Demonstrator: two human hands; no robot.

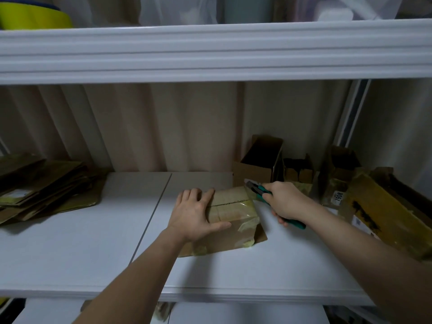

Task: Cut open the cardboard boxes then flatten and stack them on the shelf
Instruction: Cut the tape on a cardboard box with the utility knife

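white shelf (70, 253): l hand (196, 213) on taped box (231, 206), r hand (286, 202) w/ knife (259, 190)

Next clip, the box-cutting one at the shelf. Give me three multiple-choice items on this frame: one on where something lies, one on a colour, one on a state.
1. Where is the pile of flattened cardboard?
A. At the shelf's left end
B. Under the taped box
C. On the upper shelf

2. What colour is the handle of the utility knife?
A. Red
B. Green
C. White

3. What is the left hand doing?
A. Hanging idle off the shelf
B. Gripping the knife
C. Lying flat on the taped box

Answers:
1 A, the pile lies on the white shelf, far left, apart from the box.
2 B, green shows on both sides of the right hand that grips it.
3 C, its fingers are spread straight over the box top, thumb along the near side.
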